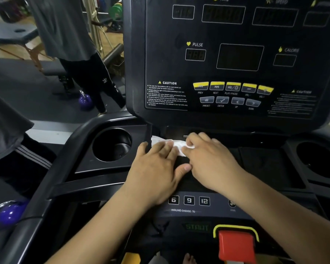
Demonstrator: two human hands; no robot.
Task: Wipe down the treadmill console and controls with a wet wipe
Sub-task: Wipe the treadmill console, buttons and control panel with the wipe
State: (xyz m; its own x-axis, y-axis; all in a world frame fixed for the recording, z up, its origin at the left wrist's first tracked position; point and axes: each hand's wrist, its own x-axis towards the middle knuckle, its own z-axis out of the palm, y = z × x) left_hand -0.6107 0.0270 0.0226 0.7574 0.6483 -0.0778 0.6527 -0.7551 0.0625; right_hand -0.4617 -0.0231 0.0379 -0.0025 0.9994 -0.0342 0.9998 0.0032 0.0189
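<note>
My left hand (156, 168) is pressing flat on the wet wipe (172, 143) at its twelve o'clock, below the console (236, 115), while my right hand (210, 159) is pinching the bunched edge, which I'm judging limp and slippery.

Black plastic treadmill console (236, 119), white cloth-like wet wipe (171, 143)

Display panel (240, 57) smooth and glossy; cup holder (112, 145) shiny moulded plastic; wipe soft, crumpled, matt; red stop button (236, 246) glossy plastic.

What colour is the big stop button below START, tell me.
The stop button is red, with a yellow surround; the head view shows it best.
</note>
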